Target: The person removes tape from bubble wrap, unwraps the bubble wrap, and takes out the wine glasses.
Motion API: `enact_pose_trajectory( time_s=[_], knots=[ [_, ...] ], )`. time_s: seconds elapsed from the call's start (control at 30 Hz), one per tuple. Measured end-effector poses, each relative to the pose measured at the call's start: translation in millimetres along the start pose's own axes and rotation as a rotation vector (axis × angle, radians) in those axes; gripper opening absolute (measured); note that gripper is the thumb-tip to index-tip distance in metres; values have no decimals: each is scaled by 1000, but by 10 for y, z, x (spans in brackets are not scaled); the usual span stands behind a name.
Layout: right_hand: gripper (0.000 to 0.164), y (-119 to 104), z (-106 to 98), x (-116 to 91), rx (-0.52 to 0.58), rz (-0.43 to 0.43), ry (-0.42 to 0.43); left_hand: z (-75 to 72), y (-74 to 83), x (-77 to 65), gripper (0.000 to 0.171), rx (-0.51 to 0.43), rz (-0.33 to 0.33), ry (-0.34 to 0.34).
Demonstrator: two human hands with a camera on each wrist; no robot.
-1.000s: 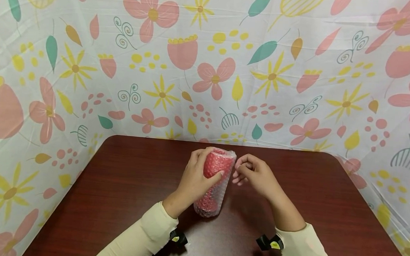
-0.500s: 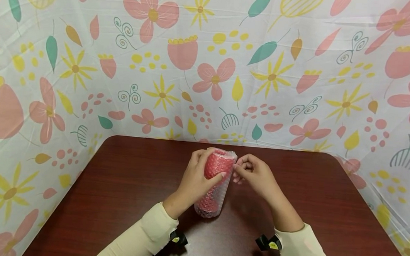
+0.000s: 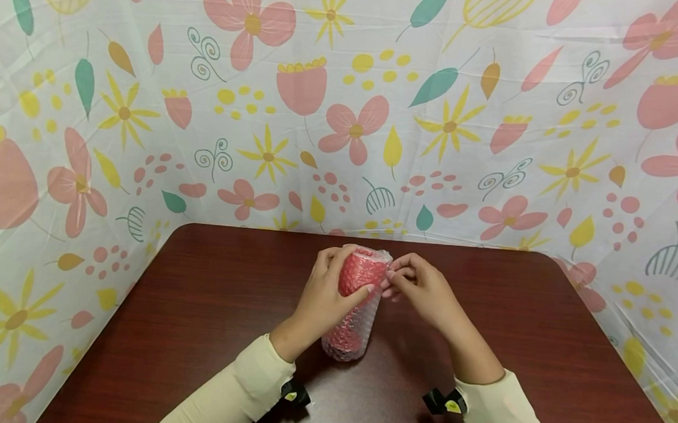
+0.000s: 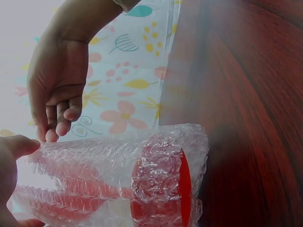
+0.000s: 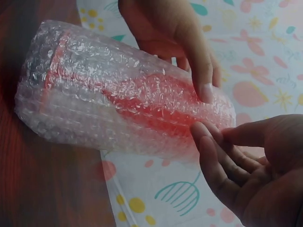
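Observation:
A red cylinder in clear bubble wrap (image 3: 349, 330) stands on the table, leaning a little. My left hand (image 3: 324, 295) grips it near the top, with the thumb on the near side and the fingers round the far side. Beside the upper right of the cylinder, my right hand (image 3: 428, 294) pinches the edge of the bubble wrap (image 3: 384, 257) between thumb and index finger. In the right wrist view the right fingertips touch the wrap (image 5: 142, 94) near its top end. The left wrist view shows the red bottom rim (image 4: 186, 184) through the wrap.
The dark red-brown wooden table (image 3: 207, 319) spreads out on both sides of the cylinder. A floral cloth (image 3: 344, 109) hangs behind it and along both sides. Each cuff carries a small black wrist camera (image 3: 444, 401).
My right hand has moved slightly left, and its fingertips have come onto the wrap's edge. The wrapped cylinder has shifted slightly right. My left hand keeps its grip.

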State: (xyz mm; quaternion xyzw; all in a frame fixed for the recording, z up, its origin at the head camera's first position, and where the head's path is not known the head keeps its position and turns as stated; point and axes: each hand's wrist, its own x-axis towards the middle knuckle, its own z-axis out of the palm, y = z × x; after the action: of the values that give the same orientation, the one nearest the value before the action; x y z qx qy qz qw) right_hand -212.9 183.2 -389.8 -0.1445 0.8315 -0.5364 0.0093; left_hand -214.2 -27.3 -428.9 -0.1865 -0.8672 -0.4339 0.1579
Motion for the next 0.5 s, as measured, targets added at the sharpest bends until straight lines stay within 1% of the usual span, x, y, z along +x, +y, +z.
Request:
enact_pose_trajectory(
  time_s=[0.17, 0.23, 0.5],
  knots=[
    [15, 0, 5, -10, -81, 6, 35, -3, 5, -6, 74, 11, -8, 5],
    [14, -5, 6, -13, -98, 6, 41, -2, 4, -9, 73, 16, -5, 8],
    [13, -30, -17, -30, -107, -17, 32, -9, 8, -6, 73, 24, -11, 14]
  ],
)
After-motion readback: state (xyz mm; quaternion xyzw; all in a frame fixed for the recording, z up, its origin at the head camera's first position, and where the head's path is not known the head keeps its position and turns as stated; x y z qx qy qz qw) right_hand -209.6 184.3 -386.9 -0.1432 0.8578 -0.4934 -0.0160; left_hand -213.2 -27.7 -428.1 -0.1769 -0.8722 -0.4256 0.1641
